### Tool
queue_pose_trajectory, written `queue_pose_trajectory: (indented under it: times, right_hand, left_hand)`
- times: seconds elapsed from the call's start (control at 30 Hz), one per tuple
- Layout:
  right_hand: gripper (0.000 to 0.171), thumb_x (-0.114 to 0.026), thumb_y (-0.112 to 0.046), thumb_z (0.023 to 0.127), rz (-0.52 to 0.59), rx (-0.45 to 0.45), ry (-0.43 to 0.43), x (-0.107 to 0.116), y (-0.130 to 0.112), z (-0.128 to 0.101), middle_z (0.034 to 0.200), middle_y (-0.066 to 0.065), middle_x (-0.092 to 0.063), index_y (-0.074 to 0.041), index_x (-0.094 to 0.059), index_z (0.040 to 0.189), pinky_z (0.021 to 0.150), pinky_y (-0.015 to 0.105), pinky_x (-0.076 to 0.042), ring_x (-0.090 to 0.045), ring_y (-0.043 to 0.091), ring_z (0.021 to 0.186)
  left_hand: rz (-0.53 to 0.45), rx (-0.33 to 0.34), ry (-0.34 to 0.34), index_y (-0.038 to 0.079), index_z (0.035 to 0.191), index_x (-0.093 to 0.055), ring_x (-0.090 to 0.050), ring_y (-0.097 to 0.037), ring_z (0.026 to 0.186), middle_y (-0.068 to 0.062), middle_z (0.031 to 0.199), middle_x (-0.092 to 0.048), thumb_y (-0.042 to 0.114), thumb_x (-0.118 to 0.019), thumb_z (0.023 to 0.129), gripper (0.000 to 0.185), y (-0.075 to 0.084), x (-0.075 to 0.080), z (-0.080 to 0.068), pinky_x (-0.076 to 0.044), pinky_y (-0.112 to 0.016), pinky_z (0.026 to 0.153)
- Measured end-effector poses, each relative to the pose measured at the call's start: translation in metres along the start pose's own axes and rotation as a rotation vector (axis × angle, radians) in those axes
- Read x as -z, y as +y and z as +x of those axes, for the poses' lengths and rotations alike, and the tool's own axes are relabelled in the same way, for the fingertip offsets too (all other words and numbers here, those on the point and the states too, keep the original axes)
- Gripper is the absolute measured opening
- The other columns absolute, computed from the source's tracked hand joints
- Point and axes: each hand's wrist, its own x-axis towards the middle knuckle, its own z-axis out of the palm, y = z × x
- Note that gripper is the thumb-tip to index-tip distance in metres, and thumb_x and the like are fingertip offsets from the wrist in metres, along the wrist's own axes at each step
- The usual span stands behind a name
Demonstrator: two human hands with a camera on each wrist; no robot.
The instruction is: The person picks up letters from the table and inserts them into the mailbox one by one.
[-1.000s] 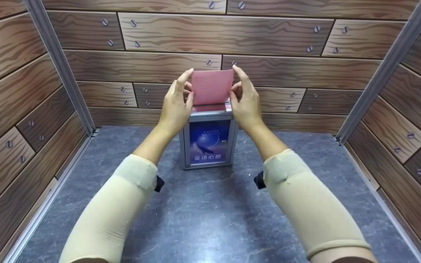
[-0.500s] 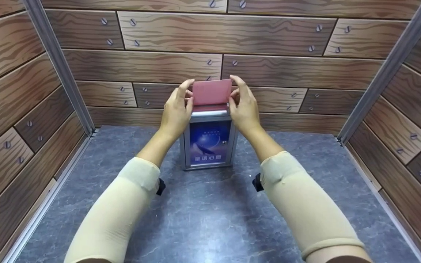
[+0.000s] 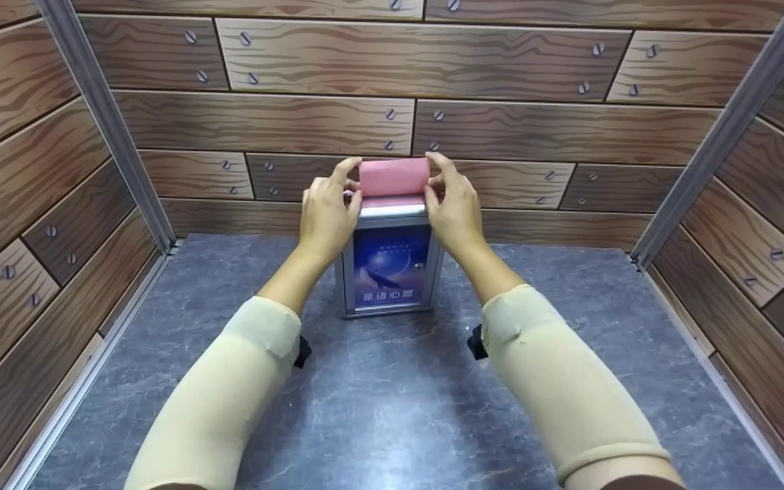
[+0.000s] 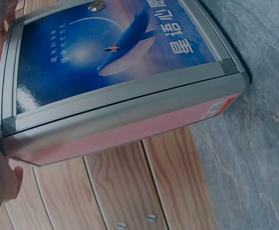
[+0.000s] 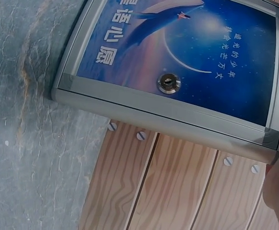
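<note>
A pink card point(image 3: 394, 177) stands up from the top of a grey-framed box point(image 3: 392, 220), its lower edge along the dark slot line there. My left hand point(image 3: 326, 216) pinches the card's left edge, index finger at the upper corner and thumb lower down. At the right edge, my right hand point(image 3: 455, 207) grips it the same way. On the box's front is a blue panel point(image 3: 392, 267) with a whale picture, white lettering and a round lock point(image 5: 168, 83). The left wrist view shows the box's pink side point(image 4: 130, 132). Any part of the card below the top is hidden.
The box stands on a grey marbled surface point(image 3: 378, 395). Wood-patterned walls point(image 3: 297, 126) rise behind and at both sides, with metal corner posts point(image 3: 109, 129) between them. Light sleeves point(image 3: 205, 395) cover both forearms.
Both hands have come down together with the card. Much less of it shows above the box top now; its lower line has stayed in place. The box has not moved.
</note>
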Motion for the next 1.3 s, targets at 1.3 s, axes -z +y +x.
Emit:
queue_pose_trajectory:
  times: [1.3]
  right_hand:
    - [0.045, -0.056, -0.016, 0.105, 0.105, -0.120, -0.200, 0.009, 0.015, -0.018, 0.153, 0.018, -0.055, -0.005, -0.065, 0.148, 0.123, 0.052, -0.036, -0.044, 0.040, 0.143]
  left_hand:
    - [-0.031, 0.118, -0.117, 0.010, 0.132, -0.074, -0.046, -0.035, 0.138, -0.010, 0.141, -0.063, 0.027, -0.056, 0.103, 0.038, -0.006, 0.000, -0.021, -0.037, -0.053, 0.116]
